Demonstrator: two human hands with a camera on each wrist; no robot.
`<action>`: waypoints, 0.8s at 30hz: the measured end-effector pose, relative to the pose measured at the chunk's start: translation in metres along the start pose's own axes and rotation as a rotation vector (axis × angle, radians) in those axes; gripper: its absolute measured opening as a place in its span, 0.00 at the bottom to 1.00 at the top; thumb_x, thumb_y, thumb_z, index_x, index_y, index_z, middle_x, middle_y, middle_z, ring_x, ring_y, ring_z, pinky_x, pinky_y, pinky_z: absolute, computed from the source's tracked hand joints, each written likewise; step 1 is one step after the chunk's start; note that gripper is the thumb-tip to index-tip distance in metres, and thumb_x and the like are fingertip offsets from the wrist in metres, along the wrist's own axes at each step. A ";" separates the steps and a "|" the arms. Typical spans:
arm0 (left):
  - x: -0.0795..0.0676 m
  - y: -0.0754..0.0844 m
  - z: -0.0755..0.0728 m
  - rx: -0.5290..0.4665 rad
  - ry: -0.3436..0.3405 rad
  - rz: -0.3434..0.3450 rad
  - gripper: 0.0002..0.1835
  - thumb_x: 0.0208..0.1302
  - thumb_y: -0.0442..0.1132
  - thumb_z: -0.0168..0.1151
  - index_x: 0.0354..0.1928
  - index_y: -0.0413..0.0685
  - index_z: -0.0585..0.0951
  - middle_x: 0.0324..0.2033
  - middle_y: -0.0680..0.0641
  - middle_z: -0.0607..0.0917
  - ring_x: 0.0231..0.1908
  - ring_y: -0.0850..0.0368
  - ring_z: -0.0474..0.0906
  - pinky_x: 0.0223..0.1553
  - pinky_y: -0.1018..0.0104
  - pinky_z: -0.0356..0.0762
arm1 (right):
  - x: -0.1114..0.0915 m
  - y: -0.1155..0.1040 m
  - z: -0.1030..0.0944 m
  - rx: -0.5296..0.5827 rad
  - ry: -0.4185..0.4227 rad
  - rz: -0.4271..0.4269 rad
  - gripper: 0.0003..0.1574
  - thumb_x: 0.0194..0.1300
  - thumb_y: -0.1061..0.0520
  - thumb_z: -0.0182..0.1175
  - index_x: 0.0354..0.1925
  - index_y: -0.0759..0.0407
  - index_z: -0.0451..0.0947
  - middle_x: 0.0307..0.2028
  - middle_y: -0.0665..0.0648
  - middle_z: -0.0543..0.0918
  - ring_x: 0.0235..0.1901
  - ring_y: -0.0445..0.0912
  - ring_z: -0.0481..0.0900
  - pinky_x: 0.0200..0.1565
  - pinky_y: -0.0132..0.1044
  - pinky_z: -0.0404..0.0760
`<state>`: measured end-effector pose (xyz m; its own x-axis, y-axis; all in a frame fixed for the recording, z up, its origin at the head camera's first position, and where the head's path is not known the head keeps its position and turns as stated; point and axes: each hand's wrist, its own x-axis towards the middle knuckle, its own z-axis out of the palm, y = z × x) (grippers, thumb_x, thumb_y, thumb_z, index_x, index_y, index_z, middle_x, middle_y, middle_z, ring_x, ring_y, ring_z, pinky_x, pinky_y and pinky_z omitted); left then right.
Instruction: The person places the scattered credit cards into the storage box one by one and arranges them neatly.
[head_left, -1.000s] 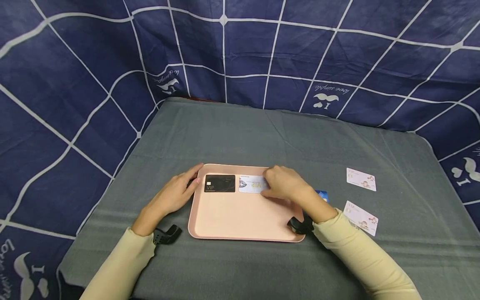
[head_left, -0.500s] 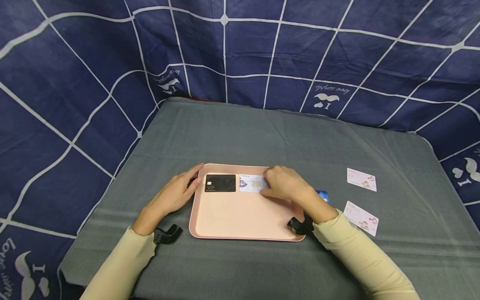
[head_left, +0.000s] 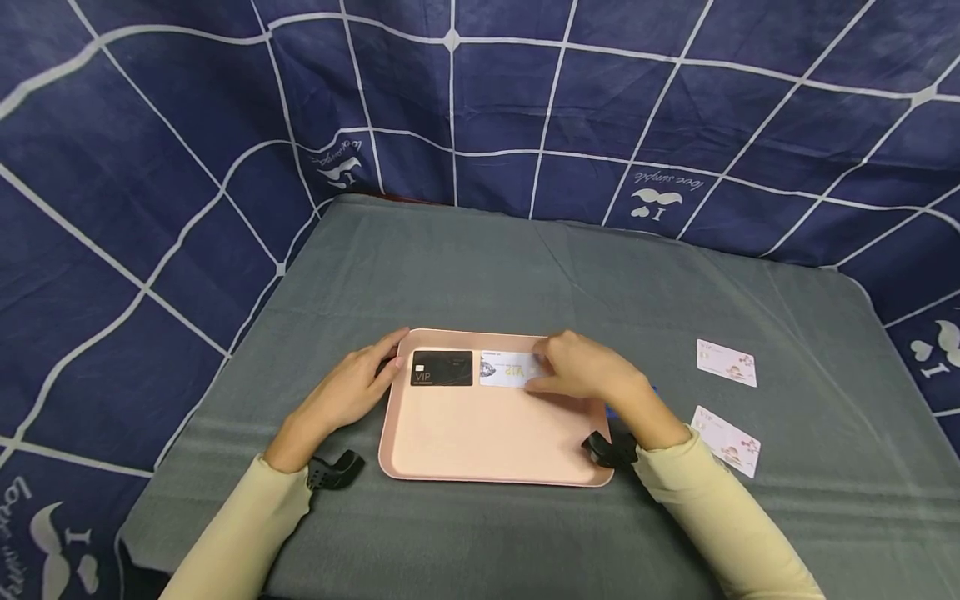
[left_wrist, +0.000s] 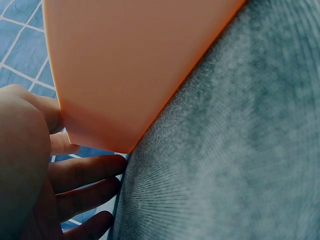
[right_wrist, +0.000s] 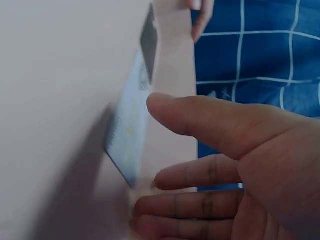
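Note:
A pink tray (head_left: 495, 450) lies on the grey cloth, with a black VIP card (head_left: 442, 367) and a white VIP card (head_left: 504, 369) side by side along its far edge. My left hand (head_left: 348, 387) rests at the tray's far left corner, thumb and index finger touching the rim; in the left wrist view its other fingers (left_wrist: 90, 172) extend loosely below the tray. Over the white card's right end is my right hand (head_left: 588, 367). In the right wrist view its thumb (right_wrist: 175, 112) and fingers are spread apart, and the white card (right_wrist: 127, 130) lies flat, not gripped.
Two pale pink floral cards lie on the cloth to the right, an upper card (head_left: 726, 362) and a lower card (head_left: 726, 441). A blue card (head_left: 611, 412) is mostly hidden behind the right wrist. Blue checked fabric (head_left: 495, 100) hangs behind the table.
My right hand has loosened from the white card and shifted slightly right, with the forearm covering more of the blue card. The left hand stays at the tray's corner.

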<state>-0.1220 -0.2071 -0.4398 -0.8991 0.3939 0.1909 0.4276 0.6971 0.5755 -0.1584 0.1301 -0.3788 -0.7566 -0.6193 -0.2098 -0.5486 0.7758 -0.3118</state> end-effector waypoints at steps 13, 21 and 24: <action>0.001 -0.001 0.001 0.001 -0.008 -0.007 0.25 0.76 0.38 0.52 0.71 0.38 0.66 0.58 0.30 0.78 0.57 0.35 0.76 0.56 0.41 0.72 | -0.032 0.010 -0.017 0.083 0.259 -0.103 0.29 0.61 0.52 0.70 0.52 0.73 0.80 0.39 0.63 0.85 0.36 0.51 0.82 0.40 0.46 0.81; 0.000 0.000 0.001 -0.003 -0.010 -0.012 0.25 0.76 0.39 0.52 0.71 0.38 0.66 0.58 0.30 0.77 0.58 0.35 0.75 0.56 0.41 0.71 | -0.047 0.019 -0.019 0.077 0.330 -0.062 0.28 0.64 0.52 0.68 0.55 0.70 0.79 0.41 0.64 0.85 0.41 0.55 0.83 0.43 0.50 0.81; 0.000 0.000 0.001 -0.002 -0.007 -0.013 0.25 0.76 0.38 0.52 0.71 0.38 0.66 0.58 0.30 0.77 0.58 0.35 0.75 0.57 0.41 0.71 | -0.050 0.020 -0.020 0.072 0.363 -0.076 0.27 0.64 0.52 0.68 0.54 0.69 0.80 0.39 0.62 0.85 0.38 0.54 0.82 0.40 0.49 0.81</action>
<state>-0.1223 -0.2062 -0.4401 -0.9041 0.3887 0.1776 0.4154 0.7014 0.5792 -0.1389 0.1789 -0.3566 -0.7985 -0.5817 0.1550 -0.5916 0.7106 -0.3808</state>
